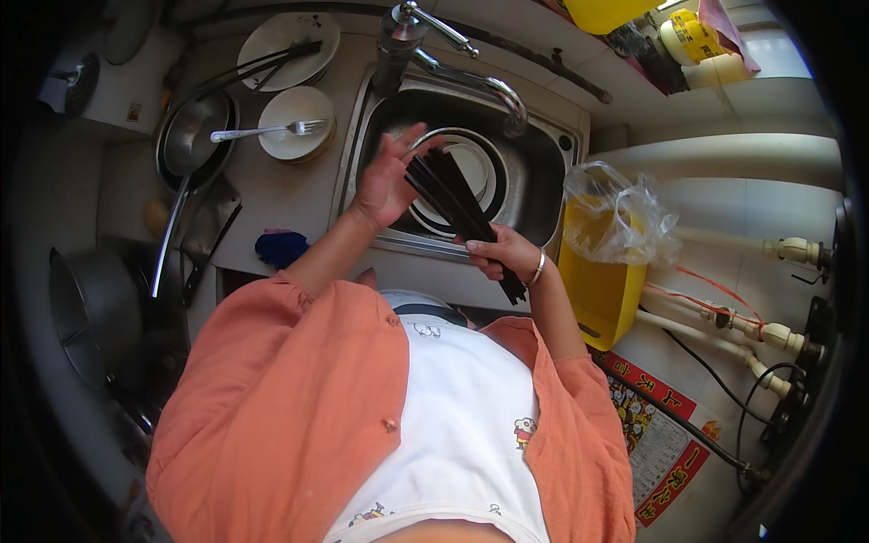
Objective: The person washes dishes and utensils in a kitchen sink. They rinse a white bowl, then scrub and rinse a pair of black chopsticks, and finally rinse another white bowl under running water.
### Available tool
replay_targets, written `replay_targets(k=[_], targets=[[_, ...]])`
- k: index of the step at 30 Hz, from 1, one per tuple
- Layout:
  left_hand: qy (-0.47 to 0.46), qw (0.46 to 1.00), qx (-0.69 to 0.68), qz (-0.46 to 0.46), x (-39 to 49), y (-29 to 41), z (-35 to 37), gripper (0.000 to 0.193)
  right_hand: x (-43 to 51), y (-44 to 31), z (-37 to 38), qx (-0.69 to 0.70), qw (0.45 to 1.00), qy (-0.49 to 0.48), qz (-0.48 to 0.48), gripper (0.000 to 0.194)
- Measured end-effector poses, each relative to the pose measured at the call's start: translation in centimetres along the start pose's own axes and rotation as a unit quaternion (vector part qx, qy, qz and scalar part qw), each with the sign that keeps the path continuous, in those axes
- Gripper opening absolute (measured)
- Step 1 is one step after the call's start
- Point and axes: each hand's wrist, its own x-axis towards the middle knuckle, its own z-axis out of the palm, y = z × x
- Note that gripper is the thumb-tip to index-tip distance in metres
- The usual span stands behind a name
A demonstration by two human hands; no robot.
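A bundle of dark chopsticks (451, 193) is gripped near its lower end in my right hand (504, 252), which wears a bangle. The bundle slants up and left over the front of a stainless-steel sink (543, 170). My left hand (388, 180), slightly blurred, is raised over the sink's left side with its fingers apart, beside the bundle's upper end; whether a fingertip touches the chopsticks I cannot tell. Beneath them, round white dishes (473, 170) sit inside a larger round vessel in the sink, partly hidden by the bundle. The chrome faucet (475, 78) arches over the sink's back edge.
Left of the sink stand stacked bowls (288, 146) with a fork (271, 130) on top, plates (271, 41) bearing chopsticks, nested pans (197, 136), a cleaver (212, 220) and a blue cloth (280, 249). At right hangs a yellow bin (601, 298) with a plastic bag (618, 217), near wall pipes (740, 234).
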Motion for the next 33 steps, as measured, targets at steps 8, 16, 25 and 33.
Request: replay_targets(k=[8,16,25,33], targets=[[0.012,0.988,0.136,-0.071,1.3,-2.4,-0.2,0.064,0.7,0.5,-0.3,-0.141,0.986,0.093,-0.011,0.036],[0.16,0.987,0.036,0.001,1.3,-0.4,-2.3,0.072,-2.6,-1.6,-0.8,-0.05,0.987,0.04,-0.145,0.019],[0.297,0.94,0.166,-0.032,-1.0,-0.9,-7.2,0.06,-4.2,-2.4,-1.9,-0.198,0.951,0.223,-0.087,0.018],[0.24,0.957,0.145,-0.076,-1.2,-2.4,-3.0,0.08,1.4,2.2,-1.4,-0.565,0.7,0.43,-0.077,0.017]])
